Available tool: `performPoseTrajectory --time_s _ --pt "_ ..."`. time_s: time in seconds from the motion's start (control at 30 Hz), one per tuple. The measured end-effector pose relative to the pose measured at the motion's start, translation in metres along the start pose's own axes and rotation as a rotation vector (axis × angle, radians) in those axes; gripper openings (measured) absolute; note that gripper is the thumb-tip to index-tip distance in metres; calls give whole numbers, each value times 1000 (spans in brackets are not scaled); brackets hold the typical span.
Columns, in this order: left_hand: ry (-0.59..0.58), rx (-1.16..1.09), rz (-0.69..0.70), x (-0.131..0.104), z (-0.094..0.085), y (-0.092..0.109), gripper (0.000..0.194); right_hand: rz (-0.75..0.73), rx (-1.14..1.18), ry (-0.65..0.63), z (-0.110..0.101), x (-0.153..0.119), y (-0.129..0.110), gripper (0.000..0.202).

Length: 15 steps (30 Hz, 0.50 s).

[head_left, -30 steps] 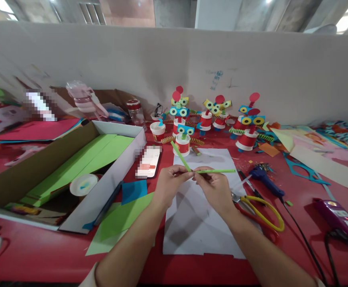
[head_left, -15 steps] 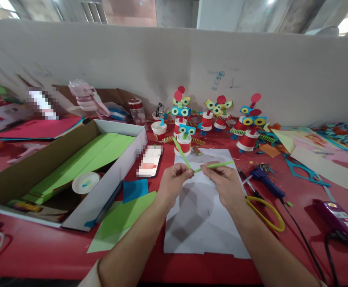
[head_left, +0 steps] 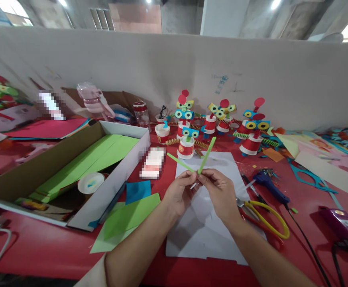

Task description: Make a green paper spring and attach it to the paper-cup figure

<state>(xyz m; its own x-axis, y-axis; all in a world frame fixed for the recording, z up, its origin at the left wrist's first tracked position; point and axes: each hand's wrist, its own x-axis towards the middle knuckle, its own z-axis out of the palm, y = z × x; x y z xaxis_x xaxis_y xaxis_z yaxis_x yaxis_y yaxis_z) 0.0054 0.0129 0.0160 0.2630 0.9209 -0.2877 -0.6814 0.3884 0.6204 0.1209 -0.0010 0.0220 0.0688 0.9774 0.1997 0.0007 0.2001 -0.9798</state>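
Observation:
Between my two hands are green paper strips [head_left: 207, 154] that meet at the fingertips in a V. My left hand [head_left: 179, 191] pinches the strips at their joint, one arm slanting up to the left. My right hand [head_left: 220, 189] pinches the same joint from the other side, with the other arm rising to the right. Both hands are above a white paper sheet [head_left: 203, 235]. Just beyond stands a paper-cup figure [head_left: 186, 148] with blue eyes and folded paper-spring arms.
At the left is an open cardboard box [head_left: 126, 167] with green paper. Scissors [head_left: 271, 219], a glue gun [head_left: 271, 187] and a purple device [head_left: 343, 223] lie at the right. A phone [head_left: 152, 163] and green paper sheets [head_left: 128, 219] lie left of my hands. More cup figures [head_left: 251, 141] stand behind.
My hands have drawn together at the joint. The right-hand strip has swung from nearly level to steeply upward, and the left-hand one now leans further left.

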Motion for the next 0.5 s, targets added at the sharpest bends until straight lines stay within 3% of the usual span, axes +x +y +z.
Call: performPoseTrajectory --time_s 0.1,0.3,0.5 --pt "-27 25 30 -1 1 2 24 -14 10 6 -3 2 -3 5" --pt "-12 138 264 -1 2 2 15 36 63 45 -2 5 -7 10" --pt "0 102 315 -2 5 1 15 150 171 73 -1 5 -5 15"
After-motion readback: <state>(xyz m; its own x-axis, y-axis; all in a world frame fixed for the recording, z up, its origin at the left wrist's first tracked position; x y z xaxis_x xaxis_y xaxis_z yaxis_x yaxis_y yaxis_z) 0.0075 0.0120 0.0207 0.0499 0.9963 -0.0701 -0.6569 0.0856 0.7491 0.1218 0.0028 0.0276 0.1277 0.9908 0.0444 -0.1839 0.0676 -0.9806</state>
